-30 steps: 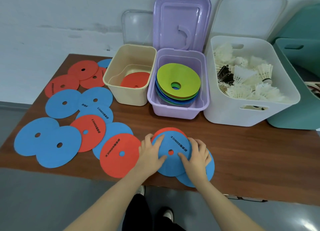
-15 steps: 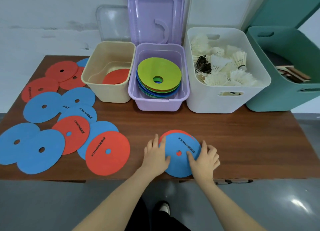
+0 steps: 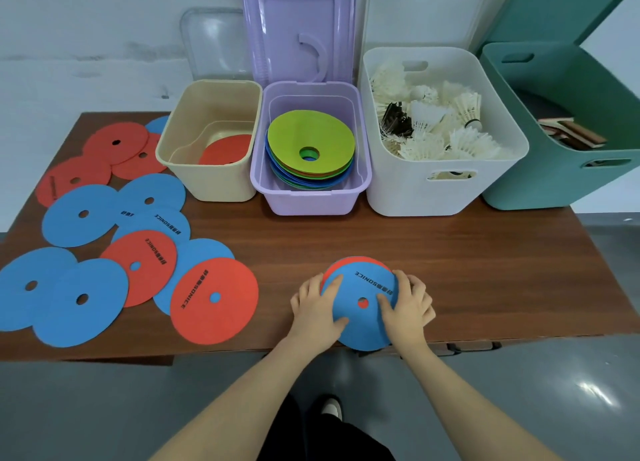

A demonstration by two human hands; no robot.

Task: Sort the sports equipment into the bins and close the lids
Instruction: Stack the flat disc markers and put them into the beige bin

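Gathering step — left hand (image 3: 317, 310) and right hand (image 3: 407, 308), fingers spread, press a small stack of flat discs (image 3: 360, 303) at the surface's near edge; next, lift it into the beige bin (image 3: 211, 138).

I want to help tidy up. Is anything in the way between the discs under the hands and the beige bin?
Nothing visible blocks it. Bare table lies between the blue disc and the beige bin, and the bin's top is open. Loose discs lie off to the left.
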